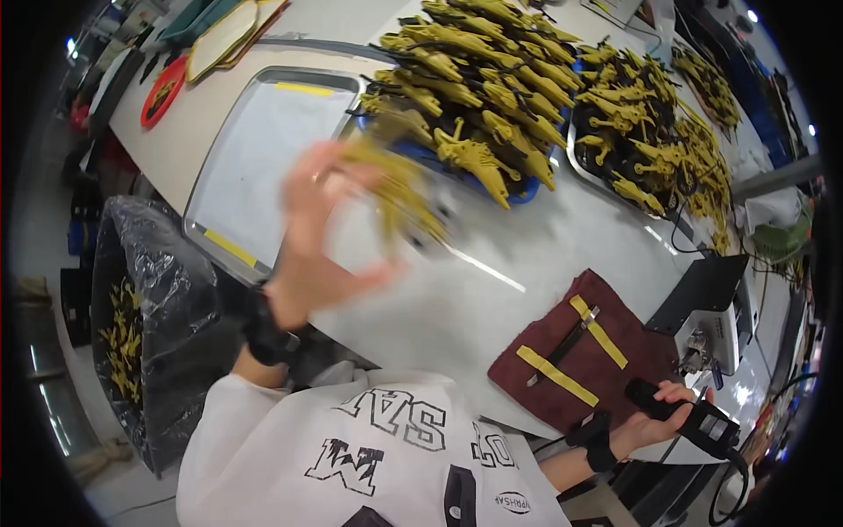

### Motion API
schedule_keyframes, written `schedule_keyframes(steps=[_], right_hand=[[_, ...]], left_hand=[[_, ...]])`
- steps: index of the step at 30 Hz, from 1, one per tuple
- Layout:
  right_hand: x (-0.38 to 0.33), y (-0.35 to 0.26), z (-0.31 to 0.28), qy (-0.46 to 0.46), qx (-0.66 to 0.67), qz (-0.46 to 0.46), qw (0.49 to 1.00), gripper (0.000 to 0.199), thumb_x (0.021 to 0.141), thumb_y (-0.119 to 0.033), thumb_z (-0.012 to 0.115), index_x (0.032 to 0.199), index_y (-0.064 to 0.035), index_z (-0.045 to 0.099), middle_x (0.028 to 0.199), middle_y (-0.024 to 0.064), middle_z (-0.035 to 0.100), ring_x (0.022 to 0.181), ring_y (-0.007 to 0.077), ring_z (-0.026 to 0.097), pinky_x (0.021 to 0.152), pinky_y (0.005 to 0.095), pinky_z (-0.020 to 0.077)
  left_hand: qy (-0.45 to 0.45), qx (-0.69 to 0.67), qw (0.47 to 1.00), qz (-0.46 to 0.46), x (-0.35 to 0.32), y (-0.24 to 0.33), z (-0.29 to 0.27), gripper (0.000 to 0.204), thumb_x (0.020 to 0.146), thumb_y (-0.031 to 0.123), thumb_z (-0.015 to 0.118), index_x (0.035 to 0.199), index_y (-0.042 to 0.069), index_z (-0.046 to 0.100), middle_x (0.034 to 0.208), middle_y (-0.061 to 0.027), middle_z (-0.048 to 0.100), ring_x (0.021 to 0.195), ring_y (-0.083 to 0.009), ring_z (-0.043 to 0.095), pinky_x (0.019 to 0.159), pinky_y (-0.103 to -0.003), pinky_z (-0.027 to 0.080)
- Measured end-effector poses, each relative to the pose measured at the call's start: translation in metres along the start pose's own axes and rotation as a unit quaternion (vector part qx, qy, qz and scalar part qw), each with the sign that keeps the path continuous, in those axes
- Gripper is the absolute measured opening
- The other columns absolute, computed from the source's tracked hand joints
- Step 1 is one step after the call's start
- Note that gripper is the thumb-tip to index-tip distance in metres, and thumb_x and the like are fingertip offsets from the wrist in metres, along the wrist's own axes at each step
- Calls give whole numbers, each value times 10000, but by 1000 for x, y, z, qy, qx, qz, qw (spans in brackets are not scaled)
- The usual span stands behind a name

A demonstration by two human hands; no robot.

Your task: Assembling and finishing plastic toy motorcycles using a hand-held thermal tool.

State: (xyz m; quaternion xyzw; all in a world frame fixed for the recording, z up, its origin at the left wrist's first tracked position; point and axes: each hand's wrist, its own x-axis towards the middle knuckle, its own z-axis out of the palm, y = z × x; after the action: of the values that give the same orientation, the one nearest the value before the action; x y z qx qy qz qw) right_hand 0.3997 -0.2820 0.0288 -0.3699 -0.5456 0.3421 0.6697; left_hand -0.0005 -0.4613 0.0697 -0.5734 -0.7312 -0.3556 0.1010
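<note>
My left hand (312, 228) is raised over the near side of the table, smeared by motion. A blurred yellow plastic toy body (399, 189) is at its upper fingers and appears to move with them; the thumb stands apart below. Dark and grey bits show at the toy's lower end. At the lower right, my right hand (654, 424) is closed around a black corded hand tool (702, 426). It is beside a folded maroon cloth (562, 342) with two yellow strips and a dark bar across it.
Yellow toy bodies (474, 154) are heaped in a blue tray, with more (641, 132) in a metal tray to its right. A shallow tray (206, 189) lies left, near a red dish (164, 92). A plastic-lined bin (167, 290) stands beside the table. A black-and-white device (716, 321) stands right.
</note>
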Motion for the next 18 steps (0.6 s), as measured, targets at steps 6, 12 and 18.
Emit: schedule_keyframes(steps=[6, 12, 18], right_hand=[[0, -7, 7, -27, -15, -11, 999, 500, 886, -255, 500, 1285, 5, 346, 651, 31, 414, 584, 130, 415, 676, 329, 424], [2, -25, 5, 38, 82, 87, 992, 456, 923, -368, 464, 1215, -19, 429, 680, 20, 409, 611, 123, 427, 722, 329, 445], [-9, -11, -17, -91, 142, 268, 949, 377, 940, -261, 468, 1221, -16, 411, 871, 68, 520, 851, 179, 514, 865, 331, 410]], left_hand=[[1, 277, 943, -185, -68, -140, -24, 670, 633, 328, 767, 1186, 61, 499, 1254, -200, 431, 1195, -376, 363, 994, -440, 279], [117, -44, 989, 83, 23, -40, -4, 477, 692, 252, 730, 1101, 70, 565, 1142, -140, 530, 1113, -304, 460, 928, -392, 356], [-15, -169, 956, 237, 47, 18, 64, 336, 718, 123, 694, 1035, 93, 590, 1089, -84, 568, 973, -274, 558, 794, -360, 460]])
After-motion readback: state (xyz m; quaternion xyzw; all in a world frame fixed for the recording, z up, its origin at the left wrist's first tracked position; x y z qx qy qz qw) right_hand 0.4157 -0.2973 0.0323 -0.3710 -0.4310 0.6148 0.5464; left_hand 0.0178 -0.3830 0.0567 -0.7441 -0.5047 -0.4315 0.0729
